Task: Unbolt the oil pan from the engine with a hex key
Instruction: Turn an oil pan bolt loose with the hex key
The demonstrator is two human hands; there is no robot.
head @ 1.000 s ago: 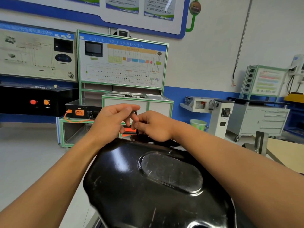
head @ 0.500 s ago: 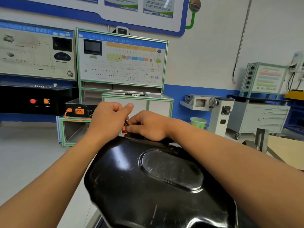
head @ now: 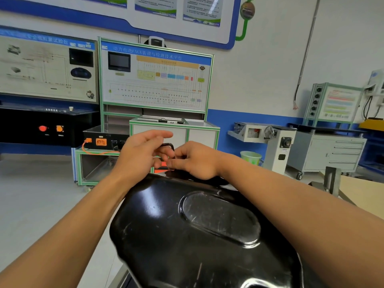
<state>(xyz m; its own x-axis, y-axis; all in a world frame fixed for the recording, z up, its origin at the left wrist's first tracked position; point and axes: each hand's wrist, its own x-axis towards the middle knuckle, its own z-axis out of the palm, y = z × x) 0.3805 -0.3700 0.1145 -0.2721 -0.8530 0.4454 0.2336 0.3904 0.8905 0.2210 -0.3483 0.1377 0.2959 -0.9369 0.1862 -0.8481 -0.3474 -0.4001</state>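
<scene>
- The black oil pan (head: pixel 166 235) fills the near foreground, bottom side up and glossy, with an oval raised patch on top. It sits where it sat half a second ago.
- Both forearms reach over it to its far edge, where the hands meet.
- The right hand (head: pixel 197 161) rests at that far rim as before, fingers curled, with the fingertips (head: pixel 170 163) pinching the upright shaft of the hex key (head: pixel 170 145).
- The key stands nearly vertical at the pan's far edge. Its tip is hidden behind the hands.
- The left hand (head: pixel 139 154) has changed: half a second ago it was a closed fist over the key's top, and now it has loosened. The uppermost finger (head: pixel 165 134) points straight out, so the key's bend shows.
- The key's short arm runs in among the left hand's curled lower fingers, but I cannot tell whether they clamp it or only touch it.
- Beyond the hands stands a green-framed training panel (head: pixel 155 80), with a green bucket (head: pixel 250 157) to its right.
</scene>
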